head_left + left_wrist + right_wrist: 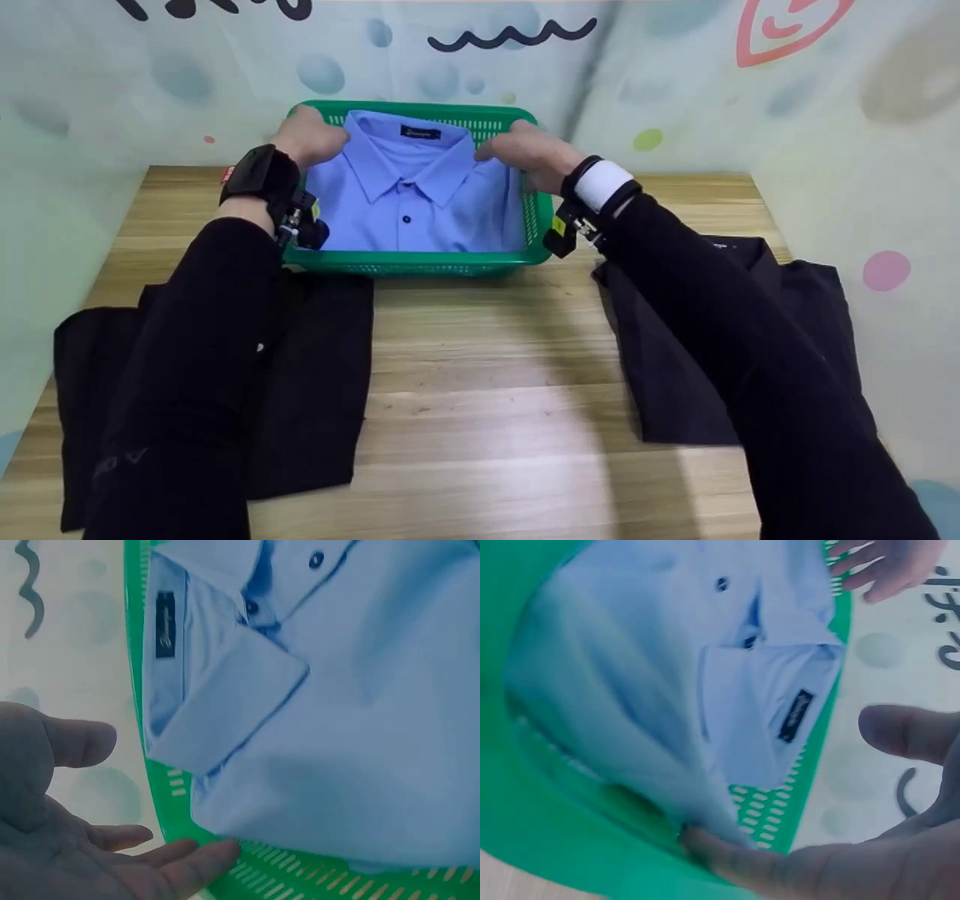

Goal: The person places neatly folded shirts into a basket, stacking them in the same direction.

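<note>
A folded light-blue collared shirt lies face up in a green plastic basket, its collar toward the far wall. My left hand is at the basket's far left corner; in the left wrist view its fingers extend over the slotted rim, near the shirt's edge, with the thumb held apart. My right hand is at the far right side. The right wrist view shows its extended index finger at the shirt's edge inside the basket, thumb spread away. Neither hand grips the shirt.
Folded dark garments lie on the wooden table: one at the left, partly under my left sleeve, and a dark collared shirt at the right, under my right sleeve. A patterned wall stands right behind the basket.
</note>
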A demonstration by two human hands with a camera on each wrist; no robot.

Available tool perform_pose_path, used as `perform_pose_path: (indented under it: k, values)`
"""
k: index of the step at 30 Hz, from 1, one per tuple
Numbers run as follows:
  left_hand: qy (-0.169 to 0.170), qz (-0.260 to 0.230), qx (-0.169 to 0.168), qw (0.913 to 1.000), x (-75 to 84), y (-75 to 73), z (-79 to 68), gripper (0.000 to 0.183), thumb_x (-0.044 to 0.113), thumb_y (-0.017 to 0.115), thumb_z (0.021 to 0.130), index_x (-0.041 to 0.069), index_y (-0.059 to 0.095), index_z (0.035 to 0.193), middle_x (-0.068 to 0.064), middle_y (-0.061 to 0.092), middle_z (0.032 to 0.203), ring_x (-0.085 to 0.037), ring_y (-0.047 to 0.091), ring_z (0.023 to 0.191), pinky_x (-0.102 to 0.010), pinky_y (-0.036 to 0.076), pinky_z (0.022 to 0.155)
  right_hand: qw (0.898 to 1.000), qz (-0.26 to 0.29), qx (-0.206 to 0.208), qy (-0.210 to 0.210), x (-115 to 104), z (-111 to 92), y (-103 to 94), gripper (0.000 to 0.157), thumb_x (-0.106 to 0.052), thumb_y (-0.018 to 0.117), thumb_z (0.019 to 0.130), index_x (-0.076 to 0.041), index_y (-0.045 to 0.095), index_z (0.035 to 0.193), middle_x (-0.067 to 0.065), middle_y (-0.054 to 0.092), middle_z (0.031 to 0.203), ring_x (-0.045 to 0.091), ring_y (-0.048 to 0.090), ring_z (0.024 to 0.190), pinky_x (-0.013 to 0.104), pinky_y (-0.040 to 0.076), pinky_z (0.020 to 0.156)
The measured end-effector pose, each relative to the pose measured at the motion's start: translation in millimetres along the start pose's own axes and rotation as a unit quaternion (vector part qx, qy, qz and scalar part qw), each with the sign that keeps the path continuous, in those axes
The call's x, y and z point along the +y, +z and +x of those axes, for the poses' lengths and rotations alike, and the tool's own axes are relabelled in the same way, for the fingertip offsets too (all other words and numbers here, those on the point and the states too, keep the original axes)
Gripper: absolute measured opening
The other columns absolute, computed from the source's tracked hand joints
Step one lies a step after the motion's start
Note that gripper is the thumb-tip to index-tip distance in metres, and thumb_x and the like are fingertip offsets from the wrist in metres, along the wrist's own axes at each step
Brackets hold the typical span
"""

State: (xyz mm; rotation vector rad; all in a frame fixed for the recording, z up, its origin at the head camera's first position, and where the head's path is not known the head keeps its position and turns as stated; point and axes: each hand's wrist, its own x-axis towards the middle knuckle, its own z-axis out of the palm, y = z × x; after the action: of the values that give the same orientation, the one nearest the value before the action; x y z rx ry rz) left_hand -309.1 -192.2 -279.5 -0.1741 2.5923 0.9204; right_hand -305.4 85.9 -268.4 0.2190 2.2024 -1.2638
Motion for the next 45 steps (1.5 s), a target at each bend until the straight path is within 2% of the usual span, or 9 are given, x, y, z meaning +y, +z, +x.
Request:
perform_pose_path:
  k: [3,6,10,14,17,24,30,38,45]
  values:
    - [0.012,-0.007,0.002,0.9999,5.2,2.2,-4.8,0.058,0.033,0.029,0.104,-0.008,0.025,0.145,-0.019,0.038,0.131,-0.029,0.046,0.108,-0.036,0.039,0.091,1.0,0.024,-0.009,-0.009,0,-12,-4.7,0.075,-0.021,0.065,0.096,-0.014,0.017,0.154,-0.003,0.009,0.161,0.017,0.014,0.145,0.051,0.02,0.114]
    - [0.021,-0.016,0.011,0.9996,9.3,4.8,-11.6,0.037,0.034,0.031,0.105,0.001,0.047,0.11,-0.006,0.041,0.092,-0.017,0.046,0.072,-0.03,0.042,0.072,0.998,0.039,-0.021,-0.032,5,-23,-8.8,0.058,-0.022,0.063,0.098,-0.008,0.035,0.147,0.001,0.022,0.158,0.02,0.02,0.144,0.052,0.022,0.114]
    - [0.049,-0.058,0.026,0.9968,12.7,13.7,-24.3,0.038,0.034,0.037,0.105,0.012,0.034,0.074,0.003,0.03,0.064,-0.011,0.033,0.051,-0.026,0.033,0.055,0.998,0.036,-0.02,-0.056,18,-35,-13.7,0.05,-0.026,0.055,0.102,-0.005,0.04,0.144,0.004,0.031,0.153,0.025,0.027,0.141,0.048,0.027,0.112]
    - [0.067,-0.102,0.029,0.9921,16.2,27.6,-42.8,0.041,0.037,0.038,0.106,0.001,0.053,0.116,-0.003,0.054,0.098,-0.012,0.053,0.083,-0.023,0.044,0.074,0.996,0.043,-0.003,-0.081,36,-46,-16.9,0.059,-0.03,0.048,0.105,-0.003,0.025,0.153,0.007,0.027,0.156,0.028,0.029,0.141,0.041,0.032,0.111]
    - [0.081,-0.124,0.034,0.9884,16.5,36.9,-57.3,0.058,0.038,0.037,0.106,0.001,0.027,0.15,-0.01,0.039,0.141,-0.018,0.044,0.116,-0.029,0.043,0.095,0.99,0.077,0.005,-0.114,50,-55,-16.4,0.056,-0.028,0.047,0.105,0.0,0.03,0.151,0.011,0.034,0.152,0.028,0.034,0.138,0.039,0.035,0.108]
    - [0.13,-0.188,0.067,0.9711,13.3,55.3,-91.4,0.048,0.033,0.039,0.107,0.002,0.04,0.144,-0.01,0.045,0.133,-0.02,0.045,0.116,-0.031,0.046,0.095,0.964,0.159,0.055,-0.205,80,-94,-1.7,0.029,-0.016,0.048,0.105,0.003,0.055,0.126,0.013,0.056,0.121,0.026,0.053,0.11,0.037,0.048,0.093]
    - [0.166,-0.216,0.083,0.9586,11.5,72.1,-123.8,0.041,0.029,0.044,0.106,0.004,0.048,0.138,-0.01,0.049,0.133,-0.02,0.049,0.119,-0.032,0.047,0.096,0.942,0.208,0.026,-0.261,99,-120,8.8,0.025,-0.01,0.048,0.104,0.005,0.057,0.121,0.019,0.058,0.12,0.03,0.058,0.107,0.041,0.049,0.094]
    - [0.216,-0.242,0.092,0.9415,-7.3,105.2,-150.4,0.032,0.018,0.048,0.105,-0.001,0.054,0.13,-0.011,0.056,0.128,-0.019,0.054,0.114,-0.032,0.049,0.092,0.933,0.265,-0.019,-0.244,128,-119,23.8,0.023,-0.005,0.05,0.101,0.011,0.057,0.116,0.031,0.06,0.115,0.037,0.062,0.101,0.047,0.051,0.09]
    - [0.237,-0.25,0.147,0.9271,-56.5,111.4,-173.0,0.03,0.015,0.049,0.105,-0.004,0.057,0.126,-0.013,0.06,0.123,-0.018,0.057,0.109,-0.027,0.052,0.087,0.931,0.285,-0.089,-0.211,158,-105,43.1,0.019,-0.002,0.05,0.101,0.009,0.06,0.112,0.028,0.063,0.109,0.035,0.065,0.096,0.048,0.051,0.09]
